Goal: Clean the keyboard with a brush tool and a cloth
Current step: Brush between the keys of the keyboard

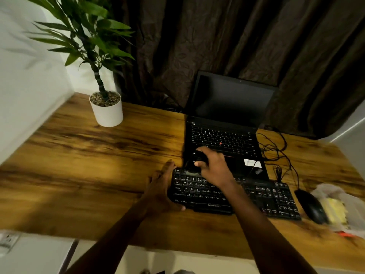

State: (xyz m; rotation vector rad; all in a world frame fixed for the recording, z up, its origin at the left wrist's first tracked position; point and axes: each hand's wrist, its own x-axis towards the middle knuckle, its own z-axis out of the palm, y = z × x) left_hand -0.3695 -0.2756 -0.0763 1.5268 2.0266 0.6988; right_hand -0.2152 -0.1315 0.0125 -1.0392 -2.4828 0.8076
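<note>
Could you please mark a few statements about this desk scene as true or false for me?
1. The right hand grips the black brush tool over the black desktop keyboard. True.
2. The screen of the black laptop is lit. False: it is dark.
3. The black computer mouse lies left of the keyboard. False: it lies to the right of it.
4. The left hand rests at the keyboard's left edge. True.

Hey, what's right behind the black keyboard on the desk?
An open black laptop, screen dark, sits directly behind the keyboard. The right hand, gripping the brush tool, covers the laptop's front left corner, so whether the two touch there cannot be seen.
</note>
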